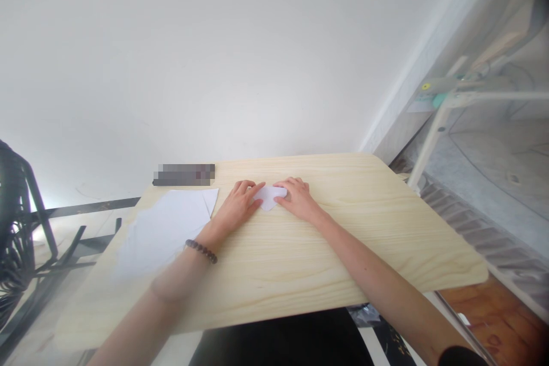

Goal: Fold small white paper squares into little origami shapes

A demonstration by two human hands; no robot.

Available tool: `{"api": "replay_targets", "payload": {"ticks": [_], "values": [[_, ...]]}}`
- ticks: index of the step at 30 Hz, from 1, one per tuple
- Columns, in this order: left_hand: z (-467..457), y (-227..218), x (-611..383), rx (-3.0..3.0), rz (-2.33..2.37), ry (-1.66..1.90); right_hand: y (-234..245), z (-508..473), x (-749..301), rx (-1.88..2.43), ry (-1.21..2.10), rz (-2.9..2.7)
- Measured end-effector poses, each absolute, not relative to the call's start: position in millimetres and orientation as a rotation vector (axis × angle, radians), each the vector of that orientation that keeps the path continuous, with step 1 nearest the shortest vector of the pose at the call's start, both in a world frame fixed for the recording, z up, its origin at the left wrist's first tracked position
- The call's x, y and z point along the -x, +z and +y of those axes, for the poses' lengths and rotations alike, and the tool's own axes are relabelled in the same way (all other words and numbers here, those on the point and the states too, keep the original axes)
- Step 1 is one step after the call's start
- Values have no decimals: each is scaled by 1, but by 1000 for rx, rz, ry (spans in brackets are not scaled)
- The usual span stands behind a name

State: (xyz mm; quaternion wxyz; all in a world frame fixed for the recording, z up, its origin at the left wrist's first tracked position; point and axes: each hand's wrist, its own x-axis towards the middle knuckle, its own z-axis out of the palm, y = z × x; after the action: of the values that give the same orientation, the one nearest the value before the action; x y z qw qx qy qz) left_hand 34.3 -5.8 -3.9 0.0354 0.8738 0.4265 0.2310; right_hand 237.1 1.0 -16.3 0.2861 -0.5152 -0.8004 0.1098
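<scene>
A small folded piece of white paper [268,197] lies on the wooden table between my two hands. My left hand [241,200] grips its left end, with thumb and index finger on the paper. At the other end my right hand [297,197] pinches the paper between thumb and fingers. The paper comes to a blunt point on the side toward me. My fingertips cover both of its ends. A dark beaded bracelet [201,251] circles my left wrist.
White paper sheets [167,229] are spread on the left of the table [343,257]. Behind them is a dark, pixelated oblong item [184,175]. A wall [257,68] rises past the far edge. A black chair [26,211] stands at left, a white metal frame [433,137] at right.
</scene>
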Motion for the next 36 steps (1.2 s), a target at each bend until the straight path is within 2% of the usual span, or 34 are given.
{"api": "replay_targets", "payload": {"ticks": [11,36], "values": [[-8,4,-38,-2708,1222,711,-11,2,-239,1252,310,-2252],[-10,5,-40,-2885,1268,579,1,-8,-235,1213,67,-2402]]}}
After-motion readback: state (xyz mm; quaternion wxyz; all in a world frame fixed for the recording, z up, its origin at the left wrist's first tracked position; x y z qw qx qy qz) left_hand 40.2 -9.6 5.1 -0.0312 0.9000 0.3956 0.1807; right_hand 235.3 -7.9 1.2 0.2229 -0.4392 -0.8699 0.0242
